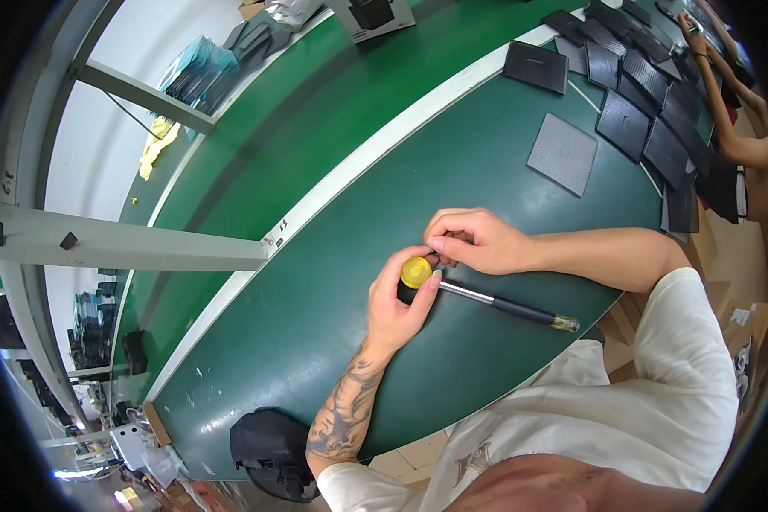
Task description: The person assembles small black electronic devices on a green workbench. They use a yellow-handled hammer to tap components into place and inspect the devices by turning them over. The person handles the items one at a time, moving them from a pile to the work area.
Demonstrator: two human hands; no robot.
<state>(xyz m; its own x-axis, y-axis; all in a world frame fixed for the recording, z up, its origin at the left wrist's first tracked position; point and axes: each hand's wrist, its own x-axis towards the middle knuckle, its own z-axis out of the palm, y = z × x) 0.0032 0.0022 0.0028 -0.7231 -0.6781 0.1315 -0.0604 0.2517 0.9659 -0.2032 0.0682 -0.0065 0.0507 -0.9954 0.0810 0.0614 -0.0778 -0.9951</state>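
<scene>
My left hand [394, 309] is wrapped round the head of a mallet [416, 271] with a round yellow face turned up. The mallet's metal shaft [467, 293] and black grip [525, 310] stretch off to the right over the green table. Just above the head, my right hand [480, 240] is closed, its thumb and fingertips pressed together close to the left fingers. Whatever sits between those fingertips is too small and hidden to make out.
Many dark flat panels [625, 124] lie overlapping at the far right, with a grey textured panel [563, 154] nearer. A black bag [273, 452] rests at the table's near left edge. Beyond a white rail [341, 166] runs a green belt; a grey post [136, 241] crosses at left. Another person's arm [725, 128] shows far right.
</scene>
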